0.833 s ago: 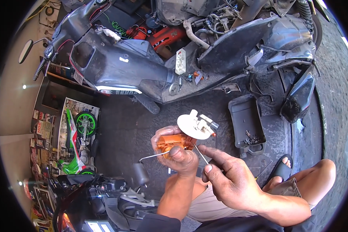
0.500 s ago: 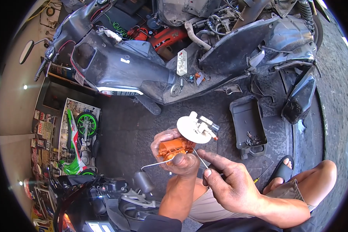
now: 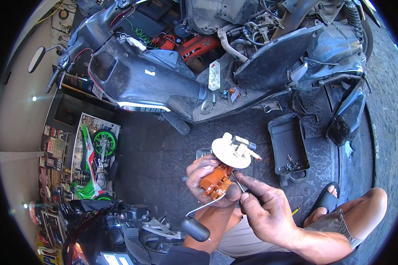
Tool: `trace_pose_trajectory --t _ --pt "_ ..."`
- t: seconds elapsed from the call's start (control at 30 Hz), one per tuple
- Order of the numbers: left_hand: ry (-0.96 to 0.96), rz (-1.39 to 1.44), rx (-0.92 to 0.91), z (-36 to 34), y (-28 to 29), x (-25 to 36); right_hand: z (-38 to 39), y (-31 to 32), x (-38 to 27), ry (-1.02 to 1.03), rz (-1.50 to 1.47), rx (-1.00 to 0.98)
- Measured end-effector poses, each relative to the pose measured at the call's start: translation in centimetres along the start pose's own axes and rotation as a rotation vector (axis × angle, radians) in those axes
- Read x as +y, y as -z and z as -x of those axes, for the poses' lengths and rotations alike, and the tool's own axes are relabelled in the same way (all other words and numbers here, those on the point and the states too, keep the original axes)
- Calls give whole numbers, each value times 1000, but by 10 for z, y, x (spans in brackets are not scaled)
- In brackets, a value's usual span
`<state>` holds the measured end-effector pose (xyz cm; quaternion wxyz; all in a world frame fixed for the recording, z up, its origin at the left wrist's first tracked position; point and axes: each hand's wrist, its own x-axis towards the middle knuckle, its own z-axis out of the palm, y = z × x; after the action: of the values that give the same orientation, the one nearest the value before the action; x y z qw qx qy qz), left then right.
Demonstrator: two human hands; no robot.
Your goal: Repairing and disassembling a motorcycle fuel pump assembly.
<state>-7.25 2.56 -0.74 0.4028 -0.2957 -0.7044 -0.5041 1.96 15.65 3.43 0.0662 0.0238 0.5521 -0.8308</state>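
My left hand grips a fuel pump assembly with an orange plastic body beneath a round white flange that carries connectors. A black float hangs low on the left from a bent metal wire arm. My right hand is closed on a thin metal tool, index finger along it, its tip at the right side of the orange body; the tool's other end is hidden in the fingers.
A partly dismantled scooter spans the top, with a white power strip on its footboard. A dark tray with small parts and a yellow-handled screwdriver lie at right. A second vehicle stands lower left; a green bike is at left.
My left hand has moved the assembly right and down and tilted it, so the float hangs lower. My right hand and tool have shifted slightly right and down with it.
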Motion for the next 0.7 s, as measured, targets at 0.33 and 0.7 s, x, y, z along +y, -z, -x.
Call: trace_pose_trajectory --t 0.33,0.7 --pt "45 122 5 3 -6 6 -2 2 10 -36 -188 -20" --pt "42 107 -28 4 -5 4 -7 0 28 211 54 77"
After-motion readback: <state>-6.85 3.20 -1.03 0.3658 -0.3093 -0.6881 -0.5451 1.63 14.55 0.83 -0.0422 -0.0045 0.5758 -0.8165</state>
